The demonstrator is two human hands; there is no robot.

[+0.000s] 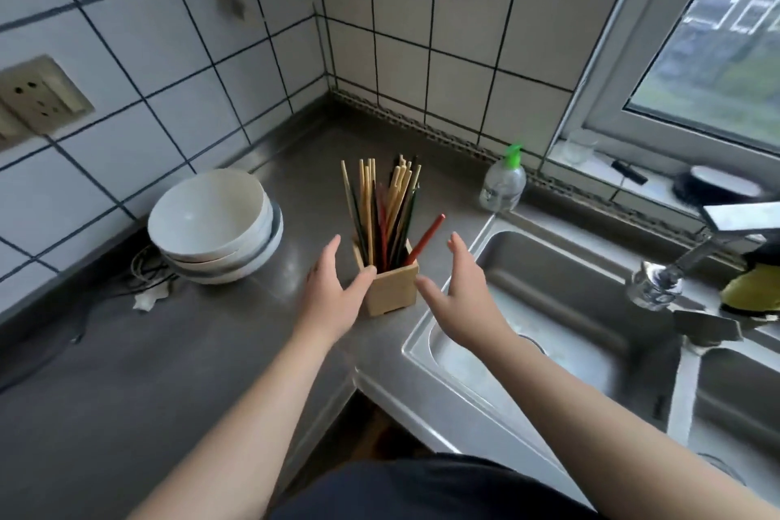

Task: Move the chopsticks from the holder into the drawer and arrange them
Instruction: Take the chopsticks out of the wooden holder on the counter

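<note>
Open hands flank holder (390,287), mid-frame.
Left hand (333,291): fingers (331,251) straight, thumb touching holder rim. Right hand (464,300): fingers (458,245) spread, holding nothing. Chopsticks (382,207) stand near-vertical, ends up.

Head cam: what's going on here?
A person holds both hands out on either side of a wooden holder that stands on the steel counter beside the sink. The left hand has its thumb on the holder's near left corner. The right hand is open just to its right, apparently not touching. The chopsticks all stand in the holder, one red one leaning right. No drawer is in view, and none have been moved yet. Stacked bowls sit to the left.
</note>
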